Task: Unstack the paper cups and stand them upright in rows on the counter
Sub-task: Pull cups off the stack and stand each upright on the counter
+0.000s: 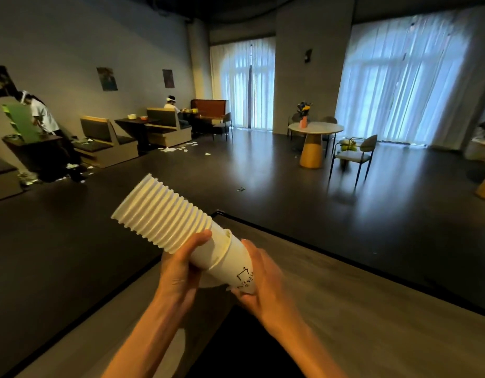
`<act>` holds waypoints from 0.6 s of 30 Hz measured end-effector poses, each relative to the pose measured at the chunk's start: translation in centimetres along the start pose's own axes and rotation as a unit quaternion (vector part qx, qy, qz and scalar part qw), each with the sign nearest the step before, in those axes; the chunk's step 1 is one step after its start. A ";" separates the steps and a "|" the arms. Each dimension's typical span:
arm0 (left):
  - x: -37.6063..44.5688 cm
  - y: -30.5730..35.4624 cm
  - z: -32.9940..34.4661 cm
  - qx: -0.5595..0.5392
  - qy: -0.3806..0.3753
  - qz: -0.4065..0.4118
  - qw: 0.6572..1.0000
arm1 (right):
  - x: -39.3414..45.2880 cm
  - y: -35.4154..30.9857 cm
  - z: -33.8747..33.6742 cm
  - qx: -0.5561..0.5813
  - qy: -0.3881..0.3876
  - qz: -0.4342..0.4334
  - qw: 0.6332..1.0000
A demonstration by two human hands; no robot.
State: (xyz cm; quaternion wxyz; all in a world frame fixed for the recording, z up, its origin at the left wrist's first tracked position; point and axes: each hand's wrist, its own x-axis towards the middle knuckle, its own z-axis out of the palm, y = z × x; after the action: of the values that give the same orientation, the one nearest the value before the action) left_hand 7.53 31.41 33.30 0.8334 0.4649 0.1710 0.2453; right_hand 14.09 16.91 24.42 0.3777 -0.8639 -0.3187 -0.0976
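Observation:
A stack of white paper cups (159,211) lies tilted in the air above the wooden counter (358,309), its rims pointing up and to the left. My left hand (178,271) grips the stack just below the rims. My right hand (263,285) grips the outermost cup (236,266) at the stack's lower end; that cup carries a small black print. It has slid partly off the rest, leaving a gap at its rim. No single cup stands on the counter.
The counter's corner (218,214) points away from me, with dark floor beyond. A round table (316,128) with chairs stands at right. Booths (107,137) line the left wall, where two people are.

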 end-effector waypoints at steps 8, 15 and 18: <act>11.7 8.2 -4.7 -0.127 0.000 0.103 0.986 | 7.3 3.8 5.2 0.146 0.151 0.177 0.961; 16.8 5.4 -7.4 -0.080 -0.006 0.136 0.988 | 14.2 4.1 6.7 0.176 0.162 0.220 0.946; 18.0 3.4 -8.6 -0.066 0.011 0.130 0.989 | 17.2 4.3 7.0 0.183 0.147 0.216 0.948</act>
State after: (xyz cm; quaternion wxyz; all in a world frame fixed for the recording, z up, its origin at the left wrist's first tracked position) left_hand 17.06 49.06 30.85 0.8213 0.4245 0.1021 0.3673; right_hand 29.62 27.95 24.03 0.5837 -0.8043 -0.0782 -0.0799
